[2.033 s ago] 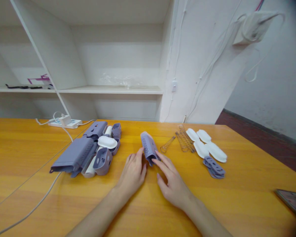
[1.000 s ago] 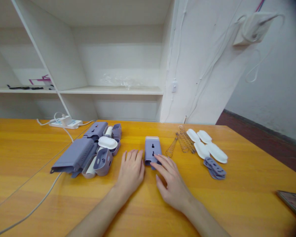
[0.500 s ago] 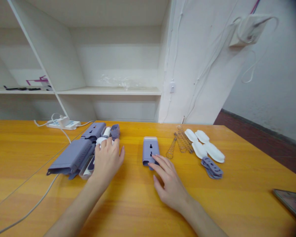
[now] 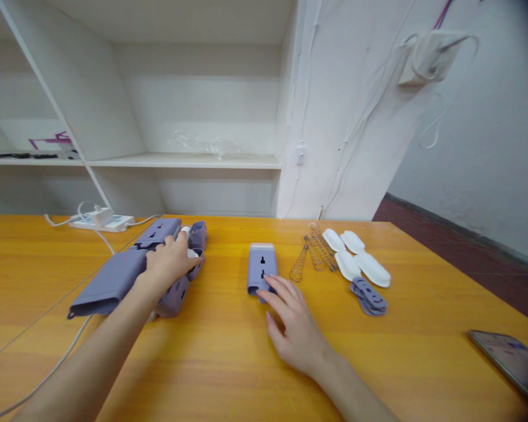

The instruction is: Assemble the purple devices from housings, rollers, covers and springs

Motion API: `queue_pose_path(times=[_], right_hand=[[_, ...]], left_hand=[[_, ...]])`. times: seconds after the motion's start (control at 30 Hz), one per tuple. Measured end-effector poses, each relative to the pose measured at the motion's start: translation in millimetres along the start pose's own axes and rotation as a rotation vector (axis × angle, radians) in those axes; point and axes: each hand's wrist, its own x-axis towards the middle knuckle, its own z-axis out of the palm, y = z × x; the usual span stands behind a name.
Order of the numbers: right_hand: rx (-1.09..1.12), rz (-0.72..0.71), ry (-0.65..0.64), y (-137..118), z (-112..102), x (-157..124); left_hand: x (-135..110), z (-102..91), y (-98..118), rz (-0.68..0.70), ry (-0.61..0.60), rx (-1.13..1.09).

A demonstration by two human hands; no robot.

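A lavender socket housing (image 4: 261,266) with dark slots lies flat at the middle of the orange table (image 4: 229,357). My right hand (image 4: 293,323) rests beside it, fingers stretched out, fingertips touching its near end. My left hand (image 4: 169,262) is over the pile of lavender and white plastic shells (image 4: 176,293) at the left, fingers curled down onto a white piece (image 4: 190,252). Whether they grip it is hidden.
Long lavender covers (image 4: 110,280) lie left of the pile. Metal springs (image 4: 313,251), white oval caps (image 4: 356,255) and stacked lavender plates (image 4: 368,296) lie to the right. A white power strip (image 4: 97,221) with cables sits at the back left. A phone (image 4: 508,360) lies at the right edge.
My left hand let go of the socket housing and moved left onto the pile of shells. The housing was turned flat, slots up. My right hand stayed at its near end.
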Motion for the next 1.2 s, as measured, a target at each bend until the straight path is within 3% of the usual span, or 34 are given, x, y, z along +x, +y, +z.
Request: queue_pose_path(times=[0.2, 0.37, 0.5, 0.7, 0.9, 1.07, 1.2], right_hand=[[0.003, 0.001, 0.005, 0, 0, 0], [-0.011, 0.007, -0.009, 0, 0, 0], [0.007, 0.002, 0.004, 0, 1, 0], [0.06, 0.096, 0.094, 1, 3, -1], [0.092, 0.159, 0.156, 3, 4, -1], [0.088, 0.165, 0.126, 3, 6, -1], [0.072, 0.164, 0.154, 2, 6, 1]], left_hand=[[-4, -8.5, 1, 0.017, 0.083, -0.014], [-17, -26.3, 15, 0.075, 0.313, -0.079], [-32, -30.3, 42, 0.292, 0.441, -0.361], [-42, -8.2, 84, 0.623, 0.32, -0.716], [-43, 10.2, 101, 0.865, 0.121, -0.836], [-51, 17.5, 97, 0.903, 0.075, -0.804], [-61, 29.1, 90, 0.788, 0.112, -0.848]])
